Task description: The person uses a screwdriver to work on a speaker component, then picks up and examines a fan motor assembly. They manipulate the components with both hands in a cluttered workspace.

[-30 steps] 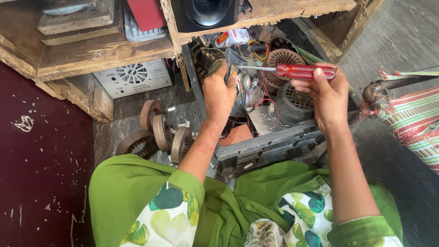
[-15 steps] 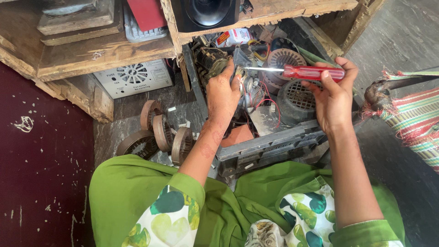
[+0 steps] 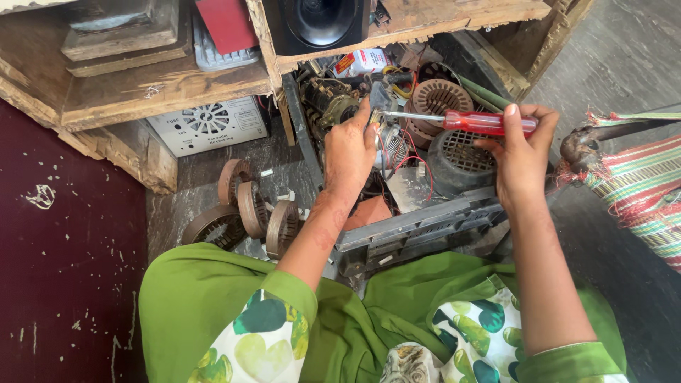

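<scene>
Two hands work over a crate of motor parts on the floor. Right hand grips a red-handled screwdriver, tip at a small part clasped by the left hand. Three coils stand by the crate's left edge.

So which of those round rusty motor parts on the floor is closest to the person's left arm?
The rightmost round part, standing on edge beside the left forearm; the other three sit further left.

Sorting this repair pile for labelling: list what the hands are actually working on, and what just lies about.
In hand:
- right hand holds the red-handled screwdriver
- left hand steadies the small fan motor

Lying about:
- three rusty stator rings
- grey motor housing
- white vented box
- black speaker
- striped cloth
</scene>
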Available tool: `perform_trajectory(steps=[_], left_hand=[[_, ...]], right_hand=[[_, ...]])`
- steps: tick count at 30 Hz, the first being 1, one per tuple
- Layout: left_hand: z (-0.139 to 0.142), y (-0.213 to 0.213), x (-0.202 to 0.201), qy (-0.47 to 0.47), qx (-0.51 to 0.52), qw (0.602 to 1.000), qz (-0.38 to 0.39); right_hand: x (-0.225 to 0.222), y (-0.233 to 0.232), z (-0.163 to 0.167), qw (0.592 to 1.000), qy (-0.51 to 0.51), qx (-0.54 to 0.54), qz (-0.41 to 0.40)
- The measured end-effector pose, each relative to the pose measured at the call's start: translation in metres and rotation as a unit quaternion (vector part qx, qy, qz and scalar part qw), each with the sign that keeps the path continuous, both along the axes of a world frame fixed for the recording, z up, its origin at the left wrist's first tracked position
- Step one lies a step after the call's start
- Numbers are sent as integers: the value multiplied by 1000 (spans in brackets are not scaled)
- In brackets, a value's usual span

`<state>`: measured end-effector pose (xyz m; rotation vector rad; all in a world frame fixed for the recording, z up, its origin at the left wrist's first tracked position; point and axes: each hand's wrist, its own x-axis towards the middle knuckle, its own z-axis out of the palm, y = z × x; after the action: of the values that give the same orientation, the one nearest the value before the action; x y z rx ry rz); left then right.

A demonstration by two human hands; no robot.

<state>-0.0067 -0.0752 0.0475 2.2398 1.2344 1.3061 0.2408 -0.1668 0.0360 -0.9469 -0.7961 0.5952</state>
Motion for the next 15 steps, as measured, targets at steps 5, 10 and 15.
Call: perform_trajectory(steps=[5,10,15], left_hand=[[-4,-1,3,12,19,1000,8],[-4,1,2,35,20,999,9],[-2,1,1,42,4,999,-9]], right_hand=[[-1,-18,2,988,21,96,121],[0,-17,-3,992,-16,76,95],[8,-6,-11,999,-29,-15,-25]])
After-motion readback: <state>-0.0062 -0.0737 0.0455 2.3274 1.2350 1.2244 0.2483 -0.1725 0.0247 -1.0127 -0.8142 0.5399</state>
